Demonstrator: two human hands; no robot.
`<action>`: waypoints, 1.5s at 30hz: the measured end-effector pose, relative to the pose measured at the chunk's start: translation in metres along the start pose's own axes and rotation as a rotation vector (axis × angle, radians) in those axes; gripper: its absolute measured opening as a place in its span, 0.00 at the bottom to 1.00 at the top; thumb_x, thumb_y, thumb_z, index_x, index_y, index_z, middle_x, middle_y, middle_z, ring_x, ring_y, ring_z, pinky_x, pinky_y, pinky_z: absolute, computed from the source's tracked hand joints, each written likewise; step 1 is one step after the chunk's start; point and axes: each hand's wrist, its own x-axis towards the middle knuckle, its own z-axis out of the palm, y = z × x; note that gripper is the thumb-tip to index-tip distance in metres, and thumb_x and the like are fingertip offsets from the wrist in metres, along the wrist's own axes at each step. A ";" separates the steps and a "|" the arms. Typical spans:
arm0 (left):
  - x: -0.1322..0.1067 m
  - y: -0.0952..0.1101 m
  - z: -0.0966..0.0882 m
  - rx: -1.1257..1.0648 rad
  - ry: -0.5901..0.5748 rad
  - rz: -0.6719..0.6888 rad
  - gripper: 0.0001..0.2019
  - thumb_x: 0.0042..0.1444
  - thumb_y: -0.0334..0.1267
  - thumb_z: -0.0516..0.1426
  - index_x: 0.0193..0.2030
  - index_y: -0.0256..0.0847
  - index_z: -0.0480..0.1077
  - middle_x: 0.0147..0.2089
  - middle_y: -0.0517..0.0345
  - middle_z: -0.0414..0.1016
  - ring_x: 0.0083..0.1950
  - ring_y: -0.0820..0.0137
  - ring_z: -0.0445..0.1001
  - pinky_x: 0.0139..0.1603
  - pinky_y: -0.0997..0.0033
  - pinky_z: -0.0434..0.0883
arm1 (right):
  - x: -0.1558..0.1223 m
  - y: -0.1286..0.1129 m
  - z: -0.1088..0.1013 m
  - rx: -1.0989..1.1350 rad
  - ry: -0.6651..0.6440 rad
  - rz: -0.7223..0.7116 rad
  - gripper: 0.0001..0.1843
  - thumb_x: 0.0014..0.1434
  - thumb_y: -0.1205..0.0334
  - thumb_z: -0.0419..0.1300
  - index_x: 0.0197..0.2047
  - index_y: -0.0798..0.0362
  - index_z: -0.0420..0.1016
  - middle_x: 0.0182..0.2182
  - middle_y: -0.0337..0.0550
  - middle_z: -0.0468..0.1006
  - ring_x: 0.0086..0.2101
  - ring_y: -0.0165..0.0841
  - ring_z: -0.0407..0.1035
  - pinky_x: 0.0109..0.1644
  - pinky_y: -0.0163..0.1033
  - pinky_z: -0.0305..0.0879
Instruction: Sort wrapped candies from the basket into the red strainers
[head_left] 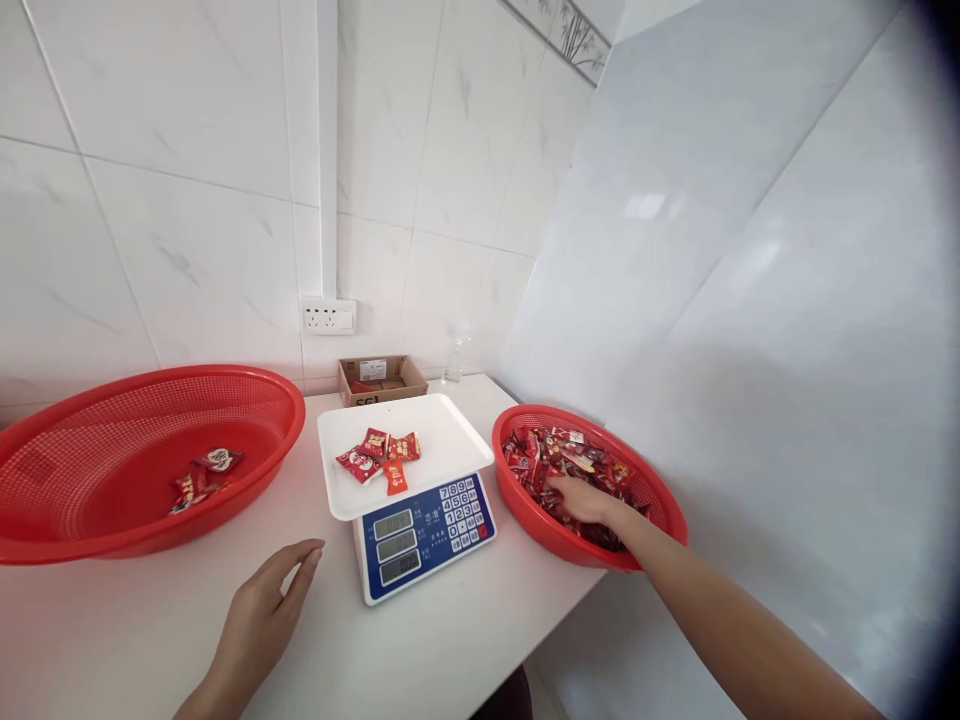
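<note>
My right hand (583, 500) reaches into the small red basket (660, 505) at the right, full of red wrapped candies (559, 455); its fingers curl down among them, and what they hold is hidden. My left hand (262, 605) rests on the white table in front of the scale (424, 530), fingers stretched and apart, holding nothing. The scale's white tray (442, 440) carries several red candy packets (375, 455).
A large red basket (45, 480) at the left holds a few candies (199, 480). A small cardboard box (381, 378) and a clear bottle (454, 362) stand by the tiled wall, under a socket (328, 316). The table ends just right of the small basket.
</note>
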 end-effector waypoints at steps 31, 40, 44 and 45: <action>-0.004 0.010 -0.005 -0.033 -0.009 0.025 0.12 0.60 0.42 0.47 0.39 0.44 0.71 0.39 0.56 0.77 0.40 0.68 0.75 0.41 0.69 0.72 | 0.046 -0.248 0.030 0.119 0.079 -0.608 0.05 0.52 0.65 0.52 0.28 0.51 0.69 0.27 0.38 0.73 0.28 0.30 0.67 0.32 0.34 0.60; -0.005 0.013 -0.006 -0.048 -0.037 0.008 0.13 0.60 0.42 0.47 0.39 0.44 0.71 0.39 0.56 0.77 0.40 0.67 0.74 0.41 0.68 0.72 | 0.052 -0.238 0.019 0.004 0.240 -0.624 0.05 0.53 0.63 0.51 0.29 0.50 0.67 0.28 0.39 0.73 0.30 0.31 0.67 0.34 0.35 0.58; -0.005 0.014 -0.008 -0.055 -0.023 0.000 0.13 0.60 0.42 0.46 0.39 0.44 0.71 0.39 0.55 0.77 0.41 0.67 0.74 0.41 0.67 0.72 | 0.034 -0.204 -0.009 -0.028 0.339 -0.527 0.07 0.53 0.59 0.50 0.29 0.49 0.66 0.30 0.40 0.74 0.33 0.34 0.68 0.36 0.37 0.60; -0.005 0.014 -0.008 -0.056 -0.021 0.004 0.13 0.60 0.42 0.46 0.39 0.44 0.71 0.39 0.55 0.77 0.40 0.67 0.74 0.41 0.67 0.72 | 0.029 -0.191 -0.017 -0.036 0.367 -0.481 0.07 0.53 0.58 0.49 0.29 0.48 0.66 0.30 0.40 0.75 0.33 0.35 0.69 0.36 0.38 0.61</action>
